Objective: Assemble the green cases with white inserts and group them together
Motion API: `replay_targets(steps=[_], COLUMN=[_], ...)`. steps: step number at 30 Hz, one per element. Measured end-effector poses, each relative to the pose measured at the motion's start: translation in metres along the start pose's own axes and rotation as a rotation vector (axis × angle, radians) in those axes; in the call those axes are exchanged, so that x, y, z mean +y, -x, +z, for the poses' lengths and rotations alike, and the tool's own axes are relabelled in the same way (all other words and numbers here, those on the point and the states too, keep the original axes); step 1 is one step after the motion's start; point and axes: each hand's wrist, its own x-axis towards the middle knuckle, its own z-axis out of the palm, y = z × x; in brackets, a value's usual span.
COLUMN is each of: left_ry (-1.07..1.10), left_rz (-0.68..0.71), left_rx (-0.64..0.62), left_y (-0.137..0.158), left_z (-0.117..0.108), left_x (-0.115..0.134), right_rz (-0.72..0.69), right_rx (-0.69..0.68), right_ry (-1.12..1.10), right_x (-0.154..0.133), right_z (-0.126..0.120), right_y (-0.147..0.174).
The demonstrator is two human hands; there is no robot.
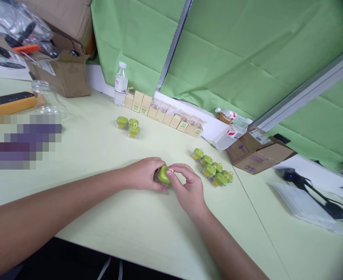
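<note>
Both hands meet at a small clear container with a rounded green lid [163, 175], near the middle of the table. My left hand [146, 174] wraps round its left side, thumb in front. My right hand [188, 186] pinches the small yellowish loop at the lid's right edge between thumb and forefinger. Past my left hand, 3 similar green-lidded containers [134, 130] stand together. To the right of my right hand is a cluster of several more green-lidded containers [209, 170], each with a loop on its lid. My fingers hide part of the held container's body.
A row of small open cardboard boxes [168, 115] lines the table's back, with a water bottle [120, 85] at its left end. Bottles [232, 134] and a brown carton [255, 153] stand at right, near plastic bags [303, 206]. A glass jar [47, 97] is at left.
</note>
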Motion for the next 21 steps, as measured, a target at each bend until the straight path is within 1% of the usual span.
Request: replay_targets(steps=[6, 10, 13, 17, 21], left_ry=[0.001, 0.010, 0.016, 0.052, 0.111], left_rz=[0.013, 0.008, 0.009, 0.031, 0.059], left_rx=[-0.002, -0.007, -0.009, -0.014, -0.029], left_y=[-0.0003, -0.0004, -0.0005, -0.0002, 0.0019], left_z=[0.0022, 0.0019, 0.0020, 0.0017, -0.0029], left_x=[-0.0019, -0.0015, -0.0015, -0.0021, 0.0008], right_rz=[0.034, 0.041, 0.013, 0.004, 0.026], right_rx=[-0.068, -0.056, -0.054, -0.114, -0.129], right_ry=[-0.035, -0.064, -0.035, 0.036, -0.008], right_x=[-0.0009, 0.0004, 0.0011, 0.0017, 0.0027], right_z=[0.0001, 0.0007, 0.0009, 0.0021, 0.0038], right_y=[-0.0016, -0.0026, -0.0030, -0.0025, -0.0015])
